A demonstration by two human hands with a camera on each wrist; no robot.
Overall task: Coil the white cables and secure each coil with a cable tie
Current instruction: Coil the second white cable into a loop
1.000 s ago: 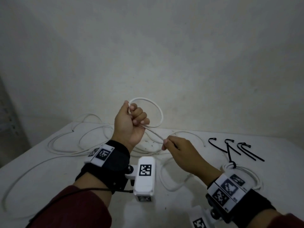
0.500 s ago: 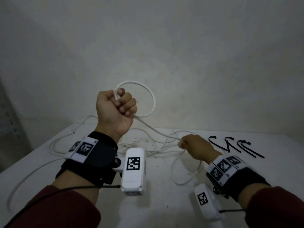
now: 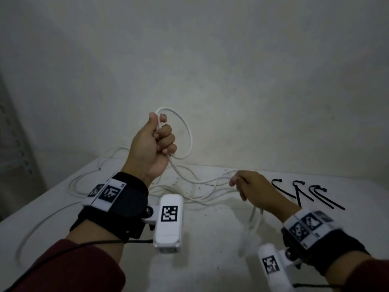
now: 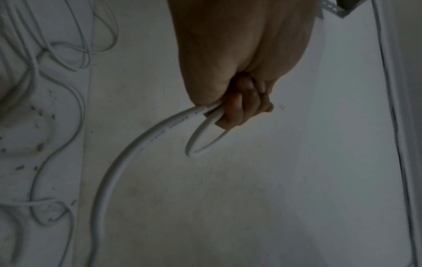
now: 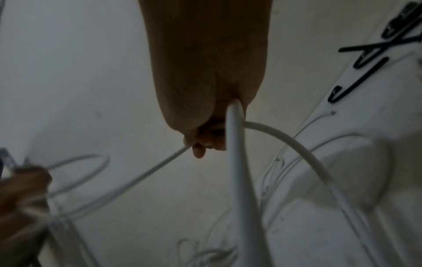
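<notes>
My left hand (image 3: pixel 156 142) is raised above the table, fingers curled round a small loop of white cable (image 3: pixel 188 131); the left wrist view shows that loop (image 4: pixel 200 139) leaving the fist (image 4: pixel 239 106). From the fist the cable runs down and right to my right hand (image 3: pixel 246 186), which grips the same cable low over the table. In the right wrist view the cable (image 5: pixel 235 162) passes through the curled fingers (image 5: pixel 205 142). More loose white cable (image 3: pixel 202 192) lies tangled on the table between and behind my hands.
Three black cable ties (image 3: pixel 305 192) lie on the white table (image 3: pixel 210 260) right of my right hand. Long cable loops (image 3: pixel 80 182) spread over the table's left side. A plain wall (image 3: pixel 231 70) rises behind; a metal rack (image 3: pixel 14 157) stands at far left.
My left hand rose with the loop, then shifted right. My right hand slid right along the cable, lengthening the stretch between the hands. The camera view shifted, and the coiled cable at lower right left view.
</notes>
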